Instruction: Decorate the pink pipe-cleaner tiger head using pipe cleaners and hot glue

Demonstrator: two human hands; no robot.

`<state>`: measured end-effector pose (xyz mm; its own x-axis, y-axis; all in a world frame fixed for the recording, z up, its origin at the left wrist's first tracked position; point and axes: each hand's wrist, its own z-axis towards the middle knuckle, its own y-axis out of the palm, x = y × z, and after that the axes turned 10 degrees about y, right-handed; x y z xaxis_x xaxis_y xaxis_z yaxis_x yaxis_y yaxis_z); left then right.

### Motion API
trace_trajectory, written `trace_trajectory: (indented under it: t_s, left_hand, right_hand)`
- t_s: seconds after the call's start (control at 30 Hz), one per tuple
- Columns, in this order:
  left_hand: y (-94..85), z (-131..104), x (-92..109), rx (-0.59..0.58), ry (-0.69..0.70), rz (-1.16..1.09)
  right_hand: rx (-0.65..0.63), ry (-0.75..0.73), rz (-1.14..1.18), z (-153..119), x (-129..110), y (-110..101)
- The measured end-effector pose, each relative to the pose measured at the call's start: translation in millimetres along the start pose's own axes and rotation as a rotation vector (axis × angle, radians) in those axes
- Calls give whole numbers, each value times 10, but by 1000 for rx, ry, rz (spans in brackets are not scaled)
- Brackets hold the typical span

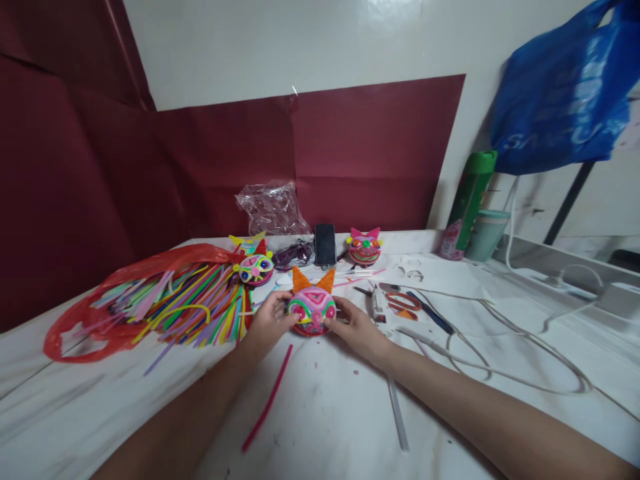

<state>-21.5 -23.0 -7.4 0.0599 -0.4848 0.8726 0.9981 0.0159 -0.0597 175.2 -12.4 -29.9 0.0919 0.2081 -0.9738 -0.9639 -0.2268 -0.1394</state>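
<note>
Between my two hands sits a round animal-head craft [313,307] made of coloured pipe cleaners, with orange pointed ears, pink eyes and a pink, green and white face. My left hand [273,320] grips its left side, thumb at the front near one eye. On the other side my right hand [357,328] holds it the same way, fingers partly hidden behind. A pink pipe cleaner [268,399] lies on the table in front of my left hand. Just right of my right hand are a hot glue gun [379,304] and orange-handled scissors [404,303].
A red plastic bag [75,333] spills many coloured pipe cleaners [185,307] at left. Similar heads [257,269] stand behind, another [365,247] near a phone [325,245]. Cables [530,333] loop at right, beside a grey strip [397,413]. A green can [470,200] and cup [487,235] stand at back.
</note>
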Motion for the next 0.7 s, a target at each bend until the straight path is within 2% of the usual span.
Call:
trace_trajectory:
  t_s: [0.2,0.5,0.7]
  left_hand:
    - [15,0,-32,-10,17,8]
    - [22,-7,51,-33,45,40]
    - [15,-2,6,-54,53,31]
  right_hand:
    - [-2,-4,-15,-5,13,5]
    - [-17,2,-22,-31,-14,6]
    - [-14,6,-12,-18,-3,6]
